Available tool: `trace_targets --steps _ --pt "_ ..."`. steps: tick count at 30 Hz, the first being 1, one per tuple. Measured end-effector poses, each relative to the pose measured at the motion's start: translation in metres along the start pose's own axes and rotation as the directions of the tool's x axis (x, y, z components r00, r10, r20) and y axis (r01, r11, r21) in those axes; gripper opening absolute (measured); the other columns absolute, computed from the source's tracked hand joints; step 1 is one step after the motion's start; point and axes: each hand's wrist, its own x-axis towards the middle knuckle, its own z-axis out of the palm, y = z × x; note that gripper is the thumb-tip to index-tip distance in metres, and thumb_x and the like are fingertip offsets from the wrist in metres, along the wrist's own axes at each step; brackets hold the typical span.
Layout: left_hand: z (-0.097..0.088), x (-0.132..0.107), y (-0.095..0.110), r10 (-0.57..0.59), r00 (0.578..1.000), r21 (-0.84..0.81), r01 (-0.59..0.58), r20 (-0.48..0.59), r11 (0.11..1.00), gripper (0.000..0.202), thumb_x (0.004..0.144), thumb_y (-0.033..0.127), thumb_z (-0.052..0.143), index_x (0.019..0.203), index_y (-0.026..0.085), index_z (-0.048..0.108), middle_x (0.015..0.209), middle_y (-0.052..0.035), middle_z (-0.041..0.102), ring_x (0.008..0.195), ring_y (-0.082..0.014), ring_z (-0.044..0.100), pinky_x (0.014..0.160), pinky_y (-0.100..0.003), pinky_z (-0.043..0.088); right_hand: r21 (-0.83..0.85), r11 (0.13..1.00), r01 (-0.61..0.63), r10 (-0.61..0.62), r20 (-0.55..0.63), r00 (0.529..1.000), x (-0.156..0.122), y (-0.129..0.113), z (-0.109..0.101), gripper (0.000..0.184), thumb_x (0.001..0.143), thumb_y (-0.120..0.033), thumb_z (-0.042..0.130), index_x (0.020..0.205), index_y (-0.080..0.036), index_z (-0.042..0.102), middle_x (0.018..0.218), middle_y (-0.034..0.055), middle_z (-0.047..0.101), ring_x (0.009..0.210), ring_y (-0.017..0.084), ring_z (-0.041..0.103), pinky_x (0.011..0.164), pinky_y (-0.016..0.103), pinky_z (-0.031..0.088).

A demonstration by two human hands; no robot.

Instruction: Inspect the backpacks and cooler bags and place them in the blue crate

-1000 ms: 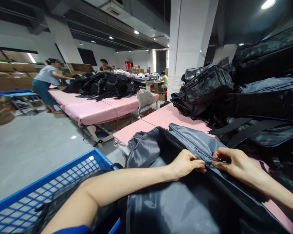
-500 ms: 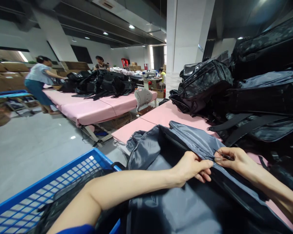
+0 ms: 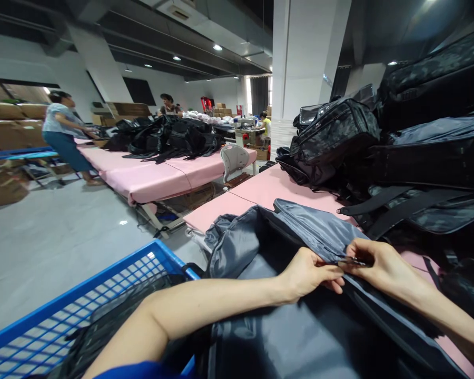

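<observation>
An open backpack (image 3: 288,326) with a shiny grey lining and black edges lies in front of me, its opening spread wide. My left hand (image 3: 310,273) reaches across it, thumb and fingers pinched on the seam edge of the lining. Just to the right, almost touching it, my right hand (image 3: 375,263) is closed around small dark thread snips (image 3: 353,260). Their narrow tips lie at the same seam, close to my left fingertips. Any thread there is too small to make out.
A blue plastic basket (image 3: 102,279) holding a dark bag stands at lower left. Black and camouflage backpacks (image 3: 335,137) are piled on the pink table (image 3: 256,192) at right. Across the aisle, another pink table (image 3: 154,179) carries black bags, with a person (image 3: 65,126) beside it.
My right hand has turned slightly and brought the snips' tips left and down to the seam by my left fingers. My left hand keeps its pinch. The view has shifted slightly.
</observation>
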Motion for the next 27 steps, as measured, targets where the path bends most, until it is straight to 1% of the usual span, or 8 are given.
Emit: trace_targets --steps 3,6,9,11,14,17,20,27 --pt "-0.007 -0.005 0.014 -0.101 0.992 0.151 0.089 0.074 0.984 0.043 0.058 0.047 0.075 0.077 0.009 0.066 0.064 -0.0025 0.062 0.054 -0.0100 0.058 0.055 -0.022 0.046 -0.001 1.000 0.009 -0.009 0.035 0.999 0.002 -0.003 -0.001 0.025 0.073 -0.041 0.056 0.064 -0.019 0.050 0.063 -0.0009 0.054 0.061 0.013 0.047 0.056 0.024 0.036" --pt "-0.016 -0.017 0.048 -0.234 0.947 0.508 0.095 0.218 0.856 0.034 0.070 0.044 0.066 0.077 0.011 0.069 0.066 -0.0035 0.064 0.053 -0.0099 0.057 0.052 -0.020 0.043 0.056 0.998 0.024 -0.027 0.062 0.998 0.000 0.001 -0.005 0.030 0.077 -0.048 0.052 0.071 -0.019 0.056 0.067 0.0003 0.057 0.064 0.014 0.051 0.058 0.024 0.039" --pt "-0.026 -0.019 0.084 0.074 0.975 0.794 -0.213 0.208 0.570 0.023 0.080 0.035 0.060 0.084 0.015 0.071 0.077 -0.0044 0.068 0.068 -0.0133 0.060 0.066 -0.022 0.045 0.033 0.999 0.033 -0.035 0.042 0.999 -0.004 0.008 -0.009 0.035 0.078 -0.052 0.053 0.082 -0.019 0.061 0.078 0.0028 0.064 0.073 0.018 0.058 0.066 0.027 0.045" --pt "-0.035 -0.011 0.100 0.327 0.920 0.908 -0.312 0.216 0.279 0.018 0.081 0.030 0.060 0.086 0.018 0.072 0.088 -0.0049 0.069 0.085 -0.0171 0.060 0.080 -0.025 0.042 -0.028 0.999 0.045 -0.046 -0.026 0.999 -0.007 0.011 -0.010 0.038 0.076 -0.054 0.056 0.092 -0.019 0.063 0.088 0.0049 0.066 0.082 0.020 0.061 0.073 0.029 0.047" --pt "-0.049 0.009 0.109 0.336 0.888 0.940 -0.340 0.313 0.021 0.013 0.078 0.027 0.063 0.085 0.022 0.072 0.092 -0.0029 0.069 0.091 -0.0182 0.059 0.086 -0.026 0.037 -0.228 0.968 0.107 -0.152 -0.189 0.970 -0.008 0.010 -0.011 0.049 0.075 -0.056 0.058 0.111 -0.022 0.059 0.098 0.0066 0.067 0.085 0.022 0.063 0.071 0.031 0.049" --pt "-0.057 0.023 0.111 0.262 0.901 0.933 -0.360 0.347 0.004 0.012 0.078 0.026 0.062 0.082 0.022 0.072 0.083 -0.0004 0.069 0.079 -0.0147 0.059 0.077 -0.023 0.037 -0.546 0.809 0.217 -0.431 -0.300 0.851 -0.004 0.003 -0.011 0.039 0.085 -0.048 0.048 0.110 -0.020 0.059 0.096 0.0075 0.067 0.078 0.020 0.063 0.068 0.032 0.046" --pt "-0.055 0.027 0.115 0.217 0.926 0.944 -0.326 0.308 0.052 0.011 0.076 0.021 0.061 0.076 0.018 0.071 0.070 0.0010 0.066 0.067 -0.0115 0.056 0.065 -0.020 0.034 -0.774 0.567 0.280 -0.669 -0.234 0.706 0.001 -0.008 -0.012 0.023 0.089 -0.031 0.047 0.101 -0.018 0.061 0.086 0.0056 0.067 0.074 0.017 0.060 0.072 0.032 0.041" --pt "-0.048 0.024 0.126 0.181 0.959 0.960 -0.244 0.217 0.140 0.014 0.078 0.023 0.059 0.073 0.016 0.070 0.061 0.0018 0.059 0.060 -0.0109 0.049 0.058 -0.021 0.029 -0.924 0.274 0.265 -0.815 -0.077 0.574 0.001 -0.026 -0.014 0.017 0.086 -0.016 0.054 0.103 -0.016 0.058 0.084 0.0031 0.068 0.069 0.015 0.054 0.070 0.033 0.033"
